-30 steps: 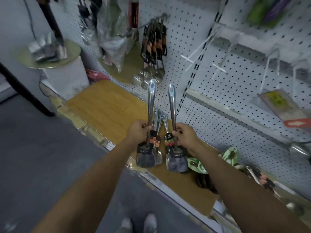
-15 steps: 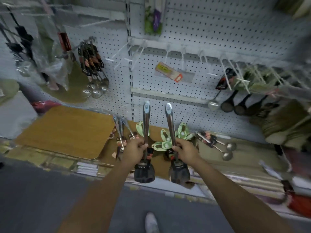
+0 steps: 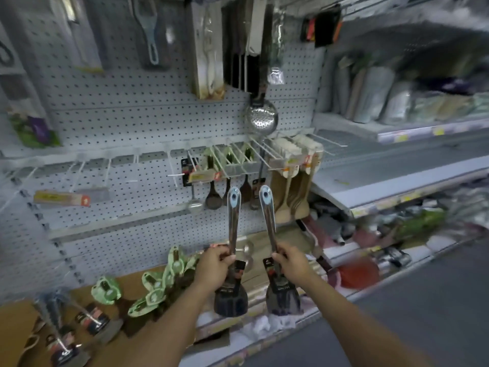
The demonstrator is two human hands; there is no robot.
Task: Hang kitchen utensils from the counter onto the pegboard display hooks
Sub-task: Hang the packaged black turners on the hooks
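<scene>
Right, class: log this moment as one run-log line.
left hand: holds left spatula upright | right hand: holds right spatula upright | pegboard hooks: not reached | hung: neither

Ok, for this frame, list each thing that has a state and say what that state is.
left hand: grips left spatula, handle up.
right hand: grips right spatula, handle up.
left spatula: held, not hung.
right spatula: held, not hung.
skimmer: hanging on pegboard.
dark spoons: hanging from hooks.
green utensils: lying on counter.
</scene>
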